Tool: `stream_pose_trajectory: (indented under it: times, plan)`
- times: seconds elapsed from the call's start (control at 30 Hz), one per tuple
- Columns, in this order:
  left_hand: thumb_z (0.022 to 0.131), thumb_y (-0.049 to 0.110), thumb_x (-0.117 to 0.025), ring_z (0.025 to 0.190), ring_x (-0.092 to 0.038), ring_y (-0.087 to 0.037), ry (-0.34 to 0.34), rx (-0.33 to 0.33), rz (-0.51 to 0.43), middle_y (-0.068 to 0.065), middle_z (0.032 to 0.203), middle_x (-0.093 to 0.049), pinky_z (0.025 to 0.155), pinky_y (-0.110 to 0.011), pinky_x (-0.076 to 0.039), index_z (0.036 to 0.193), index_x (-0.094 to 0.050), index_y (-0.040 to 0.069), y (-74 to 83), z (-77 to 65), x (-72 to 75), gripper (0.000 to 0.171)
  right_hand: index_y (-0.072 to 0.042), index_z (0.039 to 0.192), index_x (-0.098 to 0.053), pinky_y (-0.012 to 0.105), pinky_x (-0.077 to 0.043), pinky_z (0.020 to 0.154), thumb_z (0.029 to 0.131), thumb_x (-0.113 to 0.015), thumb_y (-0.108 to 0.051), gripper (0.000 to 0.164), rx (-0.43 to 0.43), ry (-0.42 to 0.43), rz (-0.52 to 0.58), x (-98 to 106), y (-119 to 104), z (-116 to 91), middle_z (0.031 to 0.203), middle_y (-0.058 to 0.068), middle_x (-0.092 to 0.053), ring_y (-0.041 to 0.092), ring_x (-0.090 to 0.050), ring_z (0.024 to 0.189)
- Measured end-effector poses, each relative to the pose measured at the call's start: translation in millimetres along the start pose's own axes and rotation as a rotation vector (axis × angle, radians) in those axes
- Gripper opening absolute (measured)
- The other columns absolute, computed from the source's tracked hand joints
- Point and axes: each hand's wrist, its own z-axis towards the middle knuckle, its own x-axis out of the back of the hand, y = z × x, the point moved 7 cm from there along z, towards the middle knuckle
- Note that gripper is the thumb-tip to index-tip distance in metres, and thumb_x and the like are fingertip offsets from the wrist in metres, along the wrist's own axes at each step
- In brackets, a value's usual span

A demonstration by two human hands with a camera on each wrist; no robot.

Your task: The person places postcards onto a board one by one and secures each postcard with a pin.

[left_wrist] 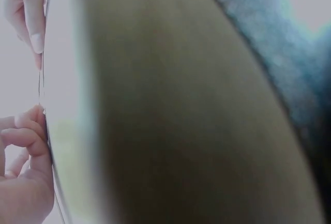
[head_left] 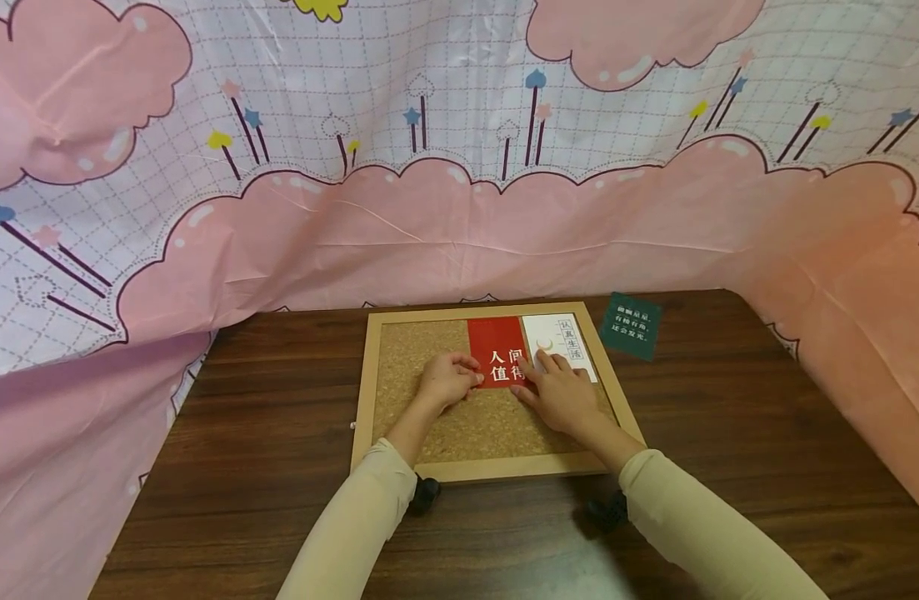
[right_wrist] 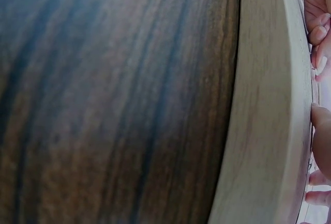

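A cloth printed with pink clouds over a white grid hangs behind and along the sides of a dark wood-grained table. Near the table's far edge lies a cork board, its pale wooden frame running round all four sides. Two cream sleeves reach in over the near part of the table. The right hand lies spread and relaxed, fingers across the white card and one on the red card's right side. The left hand has bent fingers, tips at the red card's left edge by its near corner — whether they pinch it I cannot tell. That red card, with large white characters, lies against the frame's far edge; the white one is just beside it, in the cork's far right corner. A dark green card lies on the table, tilted, just outside the board's far right corner.
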Motion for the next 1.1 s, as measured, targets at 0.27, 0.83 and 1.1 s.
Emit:
stream_pose_trajectory:
  times: [0.27,0.83,1.1]
  plan:
    - [0.085,0.006,-0.073,0.054,-0.057,-0.010,0.037,0.009,0.030,-0.009,0.083,-0.069,0.049,-0.020,-0.048,0.101,-0.069,0.004,2.2,-0.6,2.6,0.017,-0.025,0.147,-0.043,0.063,-0.041,0.098,0.098,-0.046,-0.054,0.058,0.001,0.008,-0.003,1.3,0.3,0.6,0.153,0.014,-0.039,0.036,-0.039,0.137]
    - [0.082,0.009,-0.076,0.053,-0.055,-0.008,0.074,-0.003,0.082,-0.005,0.078,-0.066,0.049,-0.018,-0.044,0.102,-0.065,0.003,4.2,-4.9,4.6,0.023,-0.025,0.147,-0.044,0.064,-0.043,0.096,0.097,-0.046,-0.055,0.058,0.008,0.021,-0.002,0.2,0.0,-1.9,0.152,0.014,-0.041,0.036,-0.042,0.135]
    - [0.080,0.012,-0.078,0.053,-0.059,-0.009,0.106,-0.044,0.144,-0.007,0.078,-0.069,0.052,-0.020,-0.043,0.105,-0.059,0.008,4.6,-3.3,5.7,0.031,-0.025,0.147,-0.044,0.064,-0.043,0.095,0.097,-0.046,-0.055,0.058,0.010,0.028,-0.003,-0.1,-0.1,-1.4,0.152,0.014,-0.041,0.036,-0.041,0.136]
